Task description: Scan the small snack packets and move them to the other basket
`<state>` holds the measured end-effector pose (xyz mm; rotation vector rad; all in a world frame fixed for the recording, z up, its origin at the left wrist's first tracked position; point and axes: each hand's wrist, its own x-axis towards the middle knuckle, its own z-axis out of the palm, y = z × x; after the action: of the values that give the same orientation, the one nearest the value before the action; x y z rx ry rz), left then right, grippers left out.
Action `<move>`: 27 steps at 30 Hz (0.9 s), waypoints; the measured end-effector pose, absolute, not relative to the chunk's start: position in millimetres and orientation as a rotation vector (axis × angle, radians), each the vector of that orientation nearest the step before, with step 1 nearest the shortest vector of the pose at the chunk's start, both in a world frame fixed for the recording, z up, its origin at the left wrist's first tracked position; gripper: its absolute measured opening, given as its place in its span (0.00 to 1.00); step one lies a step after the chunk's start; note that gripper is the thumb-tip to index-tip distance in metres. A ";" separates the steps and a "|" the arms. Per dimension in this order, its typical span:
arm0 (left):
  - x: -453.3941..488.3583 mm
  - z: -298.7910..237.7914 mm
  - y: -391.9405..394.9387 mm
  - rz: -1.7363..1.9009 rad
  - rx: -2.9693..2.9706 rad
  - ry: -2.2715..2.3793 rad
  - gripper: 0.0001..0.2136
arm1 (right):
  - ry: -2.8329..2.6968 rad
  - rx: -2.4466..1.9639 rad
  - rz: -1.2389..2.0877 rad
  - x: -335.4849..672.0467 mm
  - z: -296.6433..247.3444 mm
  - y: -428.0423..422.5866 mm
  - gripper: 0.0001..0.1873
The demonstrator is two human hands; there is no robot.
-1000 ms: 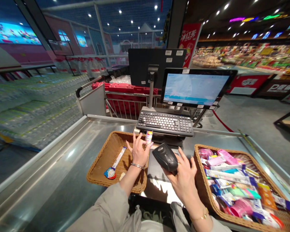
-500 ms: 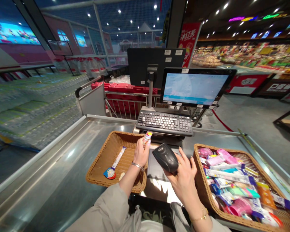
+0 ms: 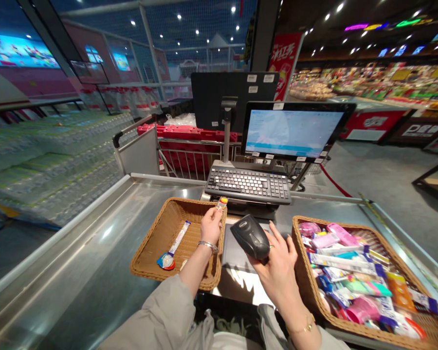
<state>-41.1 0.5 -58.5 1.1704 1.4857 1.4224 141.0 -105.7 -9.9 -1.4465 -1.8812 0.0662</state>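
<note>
Above the right rim of the left wicker basket [image 3: 151,233], my left hand [image 3: 210,225] is closed round a small packaged item [image 3: 222,202] with a red and yellow end; its exact kind is unclear. Inside that basket lie a long thin wrapped stick [image 3: 179,238] and a blue, white and red packet [image 3: 165,261]. My right hand [image 3: 279,267] grips a black barcode scanner [image 3: 249,236], whose head points left toward the left hand. To the right of it stands a second wicker basket [image 3: 306,282] full of mixed small packets, including a pink one [image 3: 363,311].
A black keyboard [image 3: 247,184] sits at the counter's far edge, below a lit screen [image 3: 294,131] and another monitor [image 3: 233,99] seen from behind. The metal counter [image 3: 105,253] has raised edges. Behind are a shopping cart [image 3: 186,158] and stacked bottle packs [image 3: 51,160].
My left hand has turned the small packaged item slightly, so its yellow and red end faces more toward me. The scanner and my right hand have stayed nearly still.
</note>
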 end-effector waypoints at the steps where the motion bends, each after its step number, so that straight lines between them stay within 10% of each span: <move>1: -41.1 -60.1 2.5 1.420 1.149 1.464 0.17 | -1.866 -1.451 0.069 140.5 -9.1 -105.9 0.15; 27: -21.4 -55.7 9.9 1.384 1.449 1.637 0.10 | -1.792 -1.516 -0.147 148.1 -6.1 -104.1 0.15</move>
<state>-21.4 9.9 -55.7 1.4486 1.6371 1.3836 148.1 -104.1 -6.1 -1.5158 -1.7916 -0.1473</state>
